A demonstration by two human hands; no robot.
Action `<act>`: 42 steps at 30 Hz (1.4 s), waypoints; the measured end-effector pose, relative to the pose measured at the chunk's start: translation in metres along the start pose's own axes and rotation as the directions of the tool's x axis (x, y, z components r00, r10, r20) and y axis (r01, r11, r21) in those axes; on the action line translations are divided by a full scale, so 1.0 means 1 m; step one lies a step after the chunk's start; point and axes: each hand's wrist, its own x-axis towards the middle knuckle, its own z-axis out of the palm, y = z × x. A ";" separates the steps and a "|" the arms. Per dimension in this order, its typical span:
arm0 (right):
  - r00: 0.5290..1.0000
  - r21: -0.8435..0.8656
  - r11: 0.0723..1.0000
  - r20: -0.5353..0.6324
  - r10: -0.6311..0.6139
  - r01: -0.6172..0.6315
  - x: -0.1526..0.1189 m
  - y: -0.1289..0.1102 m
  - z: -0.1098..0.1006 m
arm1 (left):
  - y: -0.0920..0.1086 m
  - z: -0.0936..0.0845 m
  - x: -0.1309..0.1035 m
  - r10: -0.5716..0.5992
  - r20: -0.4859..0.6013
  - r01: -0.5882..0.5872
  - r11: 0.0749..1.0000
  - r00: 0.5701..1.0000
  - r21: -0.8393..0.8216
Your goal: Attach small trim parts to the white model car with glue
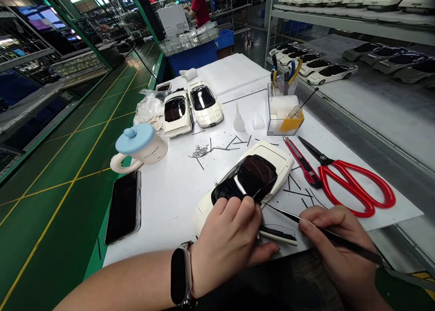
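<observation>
Your right hand (pixel 335 243) pinches tweezers (pixel 358 248); your left hand (pixel 229 234) curls over the car (pixel 249 177), grip unclear. Likely light, stiff, slick: hold its body (pixel 270 153), sparing the door (pixel 278 236).

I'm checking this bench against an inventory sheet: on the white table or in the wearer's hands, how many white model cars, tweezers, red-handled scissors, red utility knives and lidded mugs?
White model cars: 3
Tweezers: 1
Red-handled scissors: 1
Red utility knife: 1
Lidded mug: 1
Total: 7
</observation>
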 end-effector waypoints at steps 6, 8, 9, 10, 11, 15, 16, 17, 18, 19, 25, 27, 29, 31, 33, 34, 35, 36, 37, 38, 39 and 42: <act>1.000 0.012 1.000 0.008 -0.026 0.026 0.000 0.002 0.000 | 0.000 0.000 0.000 -0.002 0.009 0.002 1.000 1.000 -0.007; 0.999 0.004 0.999 0.002 -0.046 0.046 0.000 0.003 0.000 | 0.000 0.001 0.000 -0.001 0.012 0.001 1.000 1.000 -0.006; 0.999 0.000 0.999 0.000 -0.051 0.051 0.000 0.003 0.000 | 0.000 0.001 0.000 0.002 0.012 -0.002 1.000 1.000 -0.004; 0.999 -0.003 0.999 -0.002 -0.050 0.050 -0.001 0.003 0.000 | 0.000 0.001 0.000 0.004 0.011 -0.004 1.000 1.000 -0.002; 0.999 -0.004 0.999 -0.002 -0.048 0.048 -0.001 0.003 0.000 | 0.000 0.001 0.000 0.007 0.011 -0.007 1.000 1.000 0.001; 0.999 -0.008 0.999 -0.005 -0.051 0.051 -0.002 0.003 -0.001 | 0.000 0.000 -0.001 0.013 0.000 -0.013 1.000 1.000 0.006; 0.999 -0.009 0.999 -0.007 -0.053 0.053 -0.002 0.002 -0.001 | 0.000 0.000 0.000 0.013 -0.002 -0.013 1.000 1.000 0.006; 0.999 -0.008 0.999 -0.010 -0.054 0.054 -0.002 0.002 -0.001 | 0.000 0.000 0.000 0.013 -0.001 -0.013 1.000 1.000 0.006; 0.999 -0.004 0.999 -0.009 -0.050 0.050 -0.003 0.003 -0.001 | 0.000 0.000 0.000 0.014 0.002 -0.014 1.000 1.000 0.007; 0.999 -0.001 0.999 -0.005 -0.042 0.042 -0.003 0.003 -0.001 | 0.000 0.000 0.000 0.016 0.004 -0.016 1.000 1.000 0.008; 1.000 0.000 1.000 0.004 -0.024 0.024 -0.003 0.003 -0.001 | -0.001 0.000 0.000 0.019 0.008 -0.019 1.000 1.000 0.003; 1.000 0.003 1.000 0.011 -0.021 0.021 -0.002 0.002 -0.001 | 0.000 0.000 0.000 0.019 0.011 -0.019 1.000 1.000 0.003; 1.000 0.002 1.000 0.009 -0.023 0.023 -0.002 0.002 -0.001 | 0.000 0.000 0.000 0.020 0.009 -0.020 1.000 1.000 0.002; 1.000 0.000 1.000 0.001 -0.019 0.019 -0.002 0.002 0.000 | 0.000 0.001 0.000 0.021 0.004 -0.021 1.000 1.000 0.003; 1.000 0.006 1.000 -0.004 -0.013 0.013 -0.002 0.003 0.000 | 0.000 0.001 0.000 0.021 0.001 -0.021 1.000 1.000 0.004; 1.000 0.010 1.000 -0.005 -0.012 0.012 -0.002 0.003 0.000 | 0.000 0.001 0.000 0.022 -0.003 -0.022 1.000 1.000 0.004; 1.000 0.012 1.000 -0.006 -0.012 0.012 -0.003 0.003 0.000 | 0.000 0.001 0.000 0.022 -0.005 -0.022 1.000 1.000 0.004; 1.000 0.013 1.000 -0.007 -0.011 0.011 -0.003 0.004 0.000 | 0.000 0.001 0.000 0.023 -0.003 -0.023 1.000 1.000 0.005; 1.000 0.013 1.000 -0.009 -0.009 0.009 -0.003 0.003 0.000 | 0.000 0.001 0.000 0.024 -0.002 -0.024 1.000 1.000 0.005; 1.000 0.014 1.000 -0.010 -0.004 0.004 -0.003 0.003 -0.001 | 0.000 0.001 0.000 0.025 0.003 -0.025 1.000 1.000 0.005; 1.000 0.016 1.000 -0.011 0.003 -0.002 -0.003 0.003 -0.001 | 0.000 0.001 -0.001 0.024 0.008 -0.024 1.000 1.000 0.004; 1.000 0.024 1.000 -0.015 0.014 -0.014 -0.003 0.001 0.000 | 0.000 0.000 -0.001 0.022 0.018 -0.022 1.000 1.000 -0.001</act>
